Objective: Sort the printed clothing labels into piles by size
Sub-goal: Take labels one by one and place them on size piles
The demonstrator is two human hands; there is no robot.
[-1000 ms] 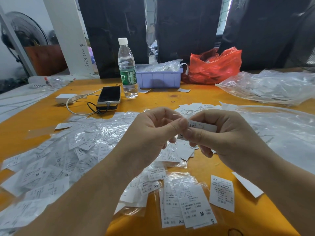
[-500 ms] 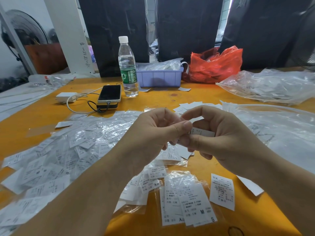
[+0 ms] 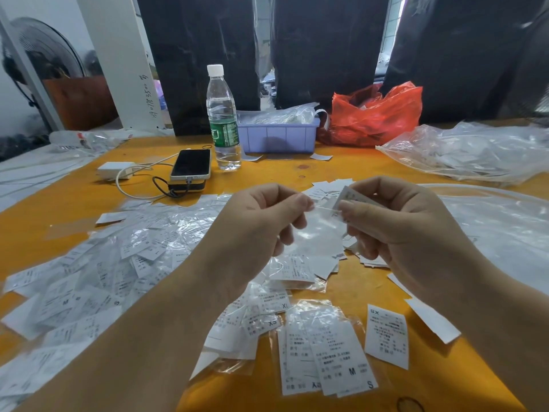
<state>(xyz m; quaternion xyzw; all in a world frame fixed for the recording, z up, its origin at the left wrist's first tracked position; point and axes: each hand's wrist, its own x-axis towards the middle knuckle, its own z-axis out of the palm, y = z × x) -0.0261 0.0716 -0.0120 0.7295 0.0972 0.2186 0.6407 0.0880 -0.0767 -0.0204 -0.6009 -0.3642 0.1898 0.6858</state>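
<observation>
Between the two hands a small clear sleeve hangs stretched, and a folded label is coming out of its top edge. The left hand pinches the left lip of the sleeve between thumb and forefinger, the other fingers curled loosely under. The right hand grips the label itself, thumb on the near face, forefinger arched over the top. The label sits just at the right fingertips, tilted, and its printed size cannot be read from here.

As I judge it, the step in hand is freeing one label from its wrapper so that its size can be checked. The next move calls for drawing the label fully clear, dropping the empty sleeve aside, turning the print up, and then matching it to a pile.

Below the fingers, toward the person, lie the sorted lots on the table: a bagged stack showing M and S, a loose XS label just right of it, and a heap with XL showing to its left. Directly beneath the hands is a small drift of blank-side labels. Out to the left of the left fingers spreads the big unsorted heap of bagged labels. Beyond the fingertips stand a water bottle, a phone and a lilac tray.
</observation>
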